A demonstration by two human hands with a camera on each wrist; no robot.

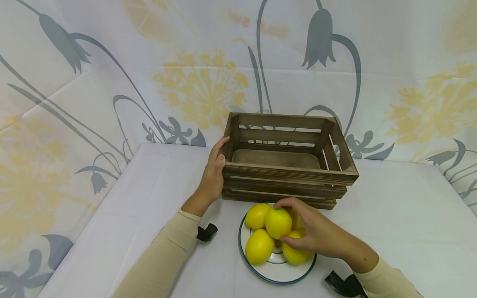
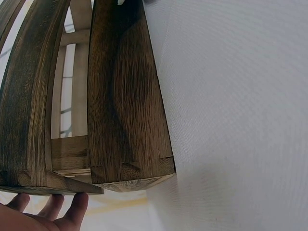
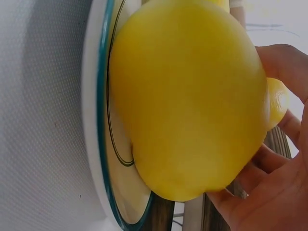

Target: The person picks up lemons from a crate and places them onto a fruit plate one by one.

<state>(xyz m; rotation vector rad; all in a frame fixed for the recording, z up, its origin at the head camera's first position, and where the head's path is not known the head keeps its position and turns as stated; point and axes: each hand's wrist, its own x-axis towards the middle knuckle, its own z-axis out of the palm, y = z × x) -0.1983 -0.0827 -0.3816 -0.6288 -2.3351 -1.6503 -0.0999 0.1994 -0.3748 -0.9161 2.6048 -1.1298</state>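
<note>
A slatted brown wooden crate (image 1: 283, 176) stands on the white table, with no fruit inside it. My left hand (image 1: 212, 178) rests against the crate's left end; in the left wrist view its fingertips (image 2: 79, 202) touch the end board. In front of the crate, several yellow lemons (image 1: 259, 247) sit on a white plate with a blue-green rim (image 1: 285, 282). My right hand (image 1: 316, 229) pinches the topmost lemon (image 1: 278, 223) between thumb and index finger, still over the plate. A large near lemon (image 3: 187, 101) hides most of that grip in the right wrist view.
Patterned cloth (image 1: 208, 82) with grey and yellow flowers hangs behind the table. White cloth covers the tabletop (image 1: 402, 223). Black camera parts show beside the left sleeve (image 1: 167, 244) and right sleeve (image 1: 387, 281). The plate lies close to the crate's front.
</note>
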